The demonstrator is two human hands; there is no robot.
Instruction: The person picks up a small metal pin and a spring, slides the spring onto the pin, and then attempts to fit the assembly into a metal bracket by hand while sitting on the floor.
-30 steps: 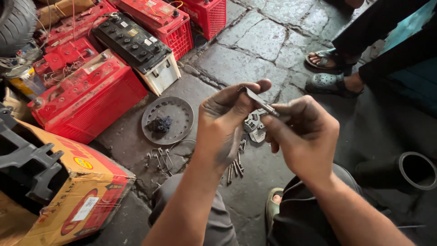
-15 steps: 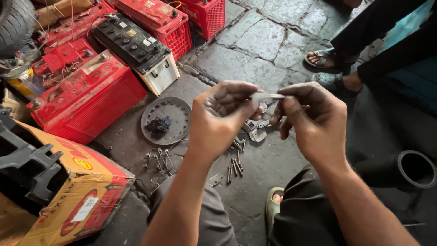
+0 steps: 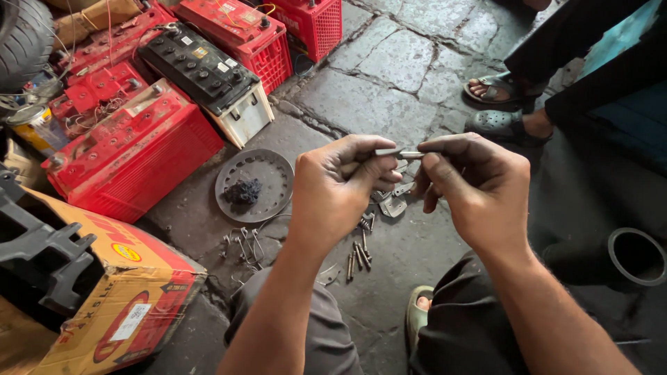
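1. Hands met above the stone floor (image 3: 389, 83); left hand (image 3: 340, 191) and right hand (image 3: 476, 191) both closed on one small metal pin (image 3: 399, 153), held level between them.
2. Left hand pinched the pin's left end between thumb and forefinger; right hand pinched the right end with its fingertips. Both hands were dark with grime.
3. Pin sat at the top of the gap between the two hands, clear of the floor (short, grey, rod-like; finer detail too small to tell).
4. Directly below the hands, on the floor: a small metal bracket (image 3: 392, 205) and a loose cluster of bolts (image 3: 359, 253).
5. Left of those: a round perforated metal plate (image 3: 271, 167) with a dark greasy lump (image 3: 243, 191) lying on it, plus a scatter of bent wire clips (image 3: 243, 243) just in front of the plate.
6. Further left: a red battery (image 3: 132, 149), a black-topped white battery (image 3: 208, 76) behind it and a red crate (image 3: 313, 24) at the top edge.
7. Bottom left: a yellow-and-red cardboard box (image 3: 118, 298) holding a black plastic part (image 3: 35, 257).
8. Top left corner: a tyre (image 3: 24, 35).
9. Top right: another person's sandalled feet (image 3: 500, 104) on the floor, well apart from the hands.
10. Right edge: a black pipe (image 3: 636, 253), open end up.
11. Person's own knees framed the bottom of the view, a green sandal (image 3: 417, 312) between them.
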